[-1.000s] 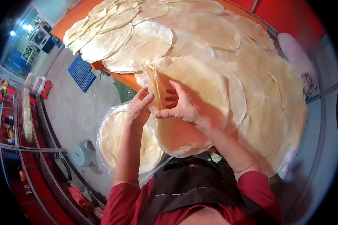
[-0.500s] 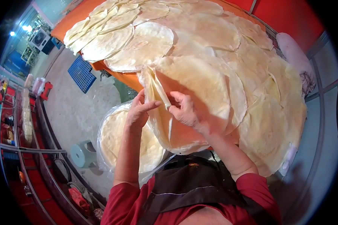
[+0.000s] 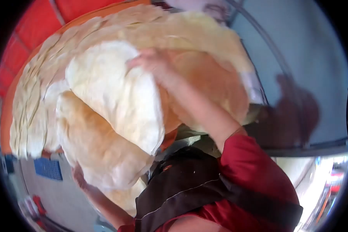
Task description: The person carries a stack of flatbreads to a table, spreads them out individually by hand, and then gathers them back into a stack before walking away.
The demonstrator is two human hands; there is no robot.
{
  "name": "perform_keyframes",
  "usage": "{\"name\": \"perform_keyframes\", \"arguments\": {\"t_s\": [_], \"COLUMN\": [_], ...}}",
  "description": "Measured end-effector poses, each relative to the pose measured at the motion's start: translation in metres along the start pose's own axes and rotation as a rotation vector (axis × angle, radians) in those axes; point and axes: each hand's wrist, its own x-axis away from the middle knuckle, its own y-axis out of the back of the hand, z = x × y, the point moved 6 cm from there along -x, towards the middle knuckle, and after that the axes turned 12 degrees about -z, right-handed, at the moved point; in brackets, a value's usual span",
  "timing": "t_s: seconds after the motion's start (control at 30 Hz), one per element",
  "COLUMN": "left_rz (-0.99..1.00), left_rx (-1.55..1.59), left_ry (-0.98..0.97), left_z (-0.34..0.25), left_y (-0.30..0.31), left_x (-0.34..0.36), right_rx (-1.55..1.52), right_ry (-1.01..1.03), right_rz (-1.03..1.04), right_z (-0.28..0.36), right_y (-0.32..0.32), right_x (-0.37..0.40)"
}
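Observation:
A large, thin round flatbread (image 3: pixel 100 143) lies folded over at the near left of the pile, its browned side partly up. My left hand (image 3: pixel 80 178) is at its lower left edge, closed on it, fingers partly hidden by the bread. A paler flatbread sheet (image 3: pixel 116 89) spreads beside it. At that sheet's upper right edge is my right hand (image 3: pixel 152 63), blurred, with its fingers closed on the rim. To the right, under my forearm, lie browner flatbreads (image 3: pixel 212 85).
Overlapping flatbreads (image 3: pixel 31 104) cover the table, whose orange cover (image 3: pixel 5 131) shows at the left edge. A grey wall panel (image 3: pixel 297 50) stands on the right. Below left are the floor and a blue plastic grate (image 3: pixel 48 169). Another flatbread (image 3: pixel 121 199) lies low beneath my left arm.
My view has turned to the right. My hands, close together at a fold before, are now far apart: the left low at the bread's edge, the right further up and across. The sheets are spread wider.

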Motion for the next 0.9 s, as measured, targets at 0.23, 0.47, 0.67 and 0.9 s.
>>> {"name": "perform_keyframes", "arguments": {"t_s": [0.23, 0.47, 0.67, 0.9], "left_rz": [0.179, -0.008, 0.541, 0.332], "left_rx": [-0.277, -0.157, 0.224, 0.046], "left_ry": [0.118, 0.366, 0.188, 0.121], "left_z": [0.016, 0.027, -0.001, -0.017], "left_y": [-0.025, -0.014, -0.055, -0.163], "left_x": [-0.064, -0.055, 0.002, 0.032], "right_rx": [0.158, 1.808, 1.126, 0.402], "right_ry": [0.070, -0.197, 0.302, 0.184], "right_rz": [-0.773, -0.970, -0.544, 0.473], "right_z": [0.086, 0.047, -0.034, -0.087], "right_y": [0.284, 0.457, 0.297, -0.098], "right_x": [0.078, 0.175, 0.093, 0.101]}}
